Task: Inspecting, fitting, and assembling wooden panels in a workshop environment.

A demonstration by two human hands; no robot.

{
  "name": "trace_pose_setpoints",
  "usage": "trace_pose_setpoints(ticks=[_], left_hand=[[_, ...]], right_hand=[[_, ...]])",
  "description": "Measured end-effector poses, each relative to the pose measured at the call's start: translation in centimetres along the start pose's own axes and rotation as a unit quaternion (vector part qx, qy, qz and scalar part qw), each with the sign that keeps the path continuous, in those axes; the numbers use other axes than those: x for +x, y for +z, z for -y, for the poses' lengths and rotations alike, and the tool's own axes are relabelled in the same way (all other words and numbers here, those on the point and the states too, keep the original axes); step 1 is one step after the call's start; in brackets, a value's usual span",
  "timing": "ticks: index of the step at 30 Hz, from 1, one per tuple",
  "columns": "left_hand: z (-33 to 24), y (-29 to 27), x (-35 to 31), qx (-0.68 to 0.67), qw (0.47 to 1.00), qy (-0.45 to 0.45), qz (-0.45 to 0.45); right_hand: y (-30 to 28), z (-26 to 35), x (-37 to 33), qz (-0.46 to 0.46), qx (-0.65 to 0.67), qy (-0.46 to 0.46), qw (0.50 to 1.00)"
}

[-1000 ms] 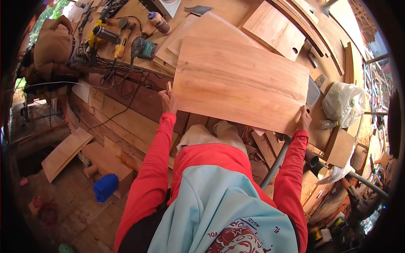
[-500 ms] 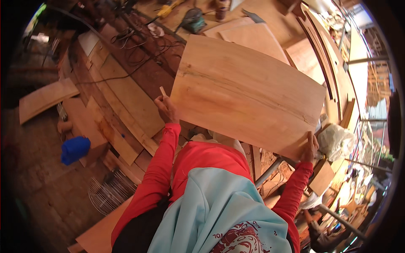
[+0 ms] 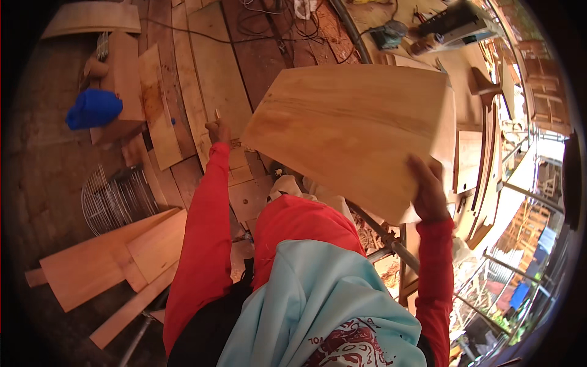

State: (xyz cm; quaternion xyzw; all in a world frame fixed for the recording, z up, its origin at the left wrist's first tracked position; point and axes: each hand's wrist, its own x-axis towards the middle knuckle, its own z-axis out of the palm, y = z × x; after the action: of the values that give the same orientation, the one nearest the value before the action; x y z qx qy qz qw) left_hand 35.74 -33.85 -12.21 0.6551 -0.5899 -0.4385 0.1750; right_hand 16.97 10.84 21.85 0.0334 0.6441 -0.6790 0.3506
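Note:
A broad wooden board [image 3: 342, 116] with brown grain streaks is held out in front of me, tilted. My right hand [image 3: 430, 188] grips it at its near right edge, thumb side on the upper face. Just off the board's left corner, my left hand [image 3: 219, 130] is closed around a short pale stick [image 3: 217, 114], whose tip pokes up from the fingers. A small gap shows between that hand and the board.
Wooden planks [image 3: 208, 67] cover the left side, with a blue plastic object [image 3: 95, 109] and a wire fan guard [image 3: 116, 199] nearby. A teal power tool [image 3: 389, 35] rests on the far worktable. Metal pipe [image 3: 400, 249] runs below the board. Cables [image 3: 263, 24] lie beyond.
My left hand has come away from the board's edge, still with the stick. My right hand has shifted its hold, and the board has turned and tilted. The whole view has swung right.

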Motion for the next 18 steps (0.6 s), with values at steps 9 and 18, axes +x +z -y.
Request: trace_pose_setpoints(ticks=[9, 18], left_hand=[[0.8, -5.5, -12.2, -0.103, 0.955, 0.209, 0.182], [-15.3, 0.4, -23.1, -0.165, 0.898, 0.273, 0.303]], right_hand=[[9.5, -7.3, 10.6, 0.073, -0.171, 0.019, 0.982], [9.2, -9.4, 9.6, 0.127, -0.233, 0.034, 0.964]])
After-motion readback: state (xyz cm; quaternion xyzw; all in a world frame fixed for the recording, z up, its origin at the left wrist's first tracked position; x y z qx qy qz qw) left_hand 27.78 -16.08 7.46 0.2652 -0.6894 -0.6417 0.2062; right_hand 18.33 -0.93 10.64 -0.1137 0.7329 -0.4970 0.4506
